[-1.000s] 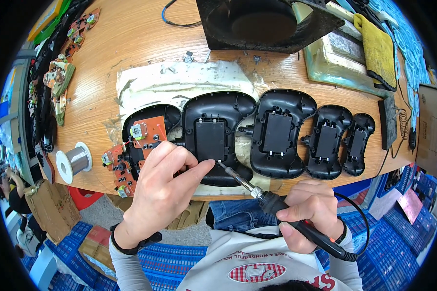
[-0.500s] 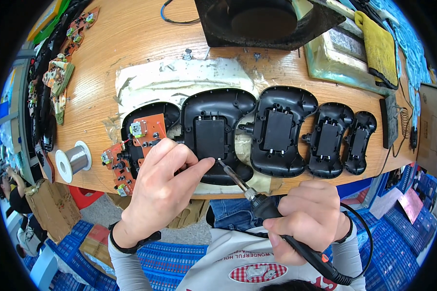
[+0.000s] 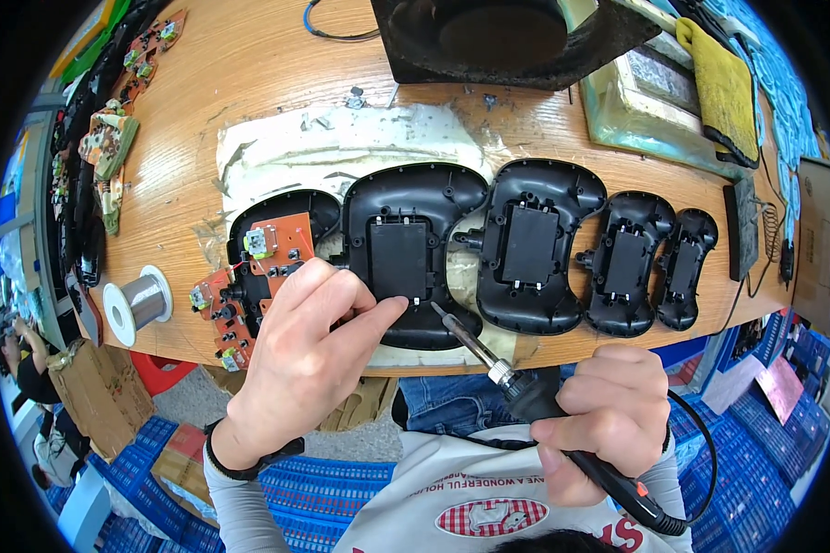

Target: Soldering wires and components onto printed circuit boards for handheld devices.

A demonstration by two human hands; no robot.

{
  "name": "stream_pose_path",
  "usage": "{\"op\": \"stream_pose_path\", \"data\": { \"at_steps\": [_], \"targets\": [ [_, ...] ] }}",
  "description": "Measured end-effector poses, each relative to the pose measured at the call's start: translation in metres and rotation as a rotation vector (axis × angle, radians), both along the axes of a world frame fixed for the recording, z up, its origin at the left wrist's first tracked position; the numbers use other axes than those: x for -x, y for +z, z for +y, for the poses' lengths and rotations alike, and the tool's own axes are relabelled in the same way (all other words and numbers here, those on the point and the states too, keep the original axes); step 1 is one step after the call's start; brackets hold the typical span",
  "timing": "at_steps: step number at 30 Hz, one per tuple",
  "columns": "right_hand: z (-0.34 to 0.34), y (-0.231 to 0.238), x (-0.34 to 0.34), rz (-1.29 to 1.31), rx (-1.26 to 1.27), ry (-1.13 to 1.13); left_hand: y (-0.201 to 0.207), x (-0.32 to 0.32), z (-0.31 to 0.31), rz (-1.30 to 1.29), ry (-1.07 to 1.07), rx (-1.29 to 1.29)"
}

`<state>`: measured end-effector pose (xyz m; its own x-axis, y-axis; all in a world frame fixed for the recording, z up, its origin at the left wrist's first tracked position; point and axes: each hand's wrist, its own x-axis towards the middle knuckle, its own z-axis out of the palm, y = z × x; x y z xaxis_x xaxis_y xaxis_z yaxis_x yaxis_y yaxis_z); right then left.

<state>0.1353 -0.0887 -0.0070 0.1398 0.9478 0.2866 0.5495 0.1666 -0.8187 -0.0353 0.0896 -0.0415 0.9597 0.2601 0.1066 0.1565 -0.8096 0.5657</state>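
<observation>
A soldering iron [image 3: 520,388] with a black handle is gripped in my right hand [image 3: 609,417]. Its tip points up and left, a short gap to the right of a small metal contact [image 3: 417,301] on a black game controller shell [image 3: 461,194]. My left hand [image 3: 318,346] is closed in a pinch, its fingertip beside that contact; whatever it pinches is hidden. Left of this shell, an orange-brown circuit board [image 3: 290,241] with a white-and-green component lies over another black shell [image 3: 315,214], partly behind my left hand.
Three more shells [image 3: 572,267] continue rightward. A solder spool [image 3: 138,306] stands at the left. Farther back are a black fan-like housing [image 3: 516,69], a wrapped block [image 3: 655,129] and a yellow cloth [image 3: 724,88]. The iron's cord [image 3: 710,442] loops beside my right wrist.
My right hand has moved the soldering iron slightly right, so its tip has drawn off the contact. My left hand stays almost in place.
</observation>
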Motion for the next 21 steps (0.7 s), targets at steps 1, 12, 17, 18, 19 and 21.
{"op": "stream_pose_path", "data": {
  "at_steps": [1, 12, 17, 18, 19, 21],
  "targets": [
    [0.000, 0.000, -0.002, 0.009, 0.015, 0.015, -0.001, 0.001, 0.000, 0.000, 0.003, -0.001],
    [-0.003, -0.007, 0.000, 0.066, -0.012, -0.016, -0.001, 0.003, 0.004, -0.008, -0.005, 0.038],
    [-0.003, -0.009, -0.001, 0.109, -0.051, -0.061, 0.011, 0.003, 0.012, 0.004, 0.104, 0.341],
    [-0.002, -0.010, -0.001, 0.112, -0.058, -0.056, 0.020, 0.005, 0.019, 0.040, 0.071, 0.357],
    [-0.002, -0.010, -0.002, 0.124, -0.067, -0.056, 0.019, 0.007, 0.021, 0.004, 0.126, 0.409],
    [0.000, -0.011, -0.003, 0.136, -0.084, -0.053, 0.013, 0.010, 0.024, -0.056, 0.210, 0.571]
  ]
}}
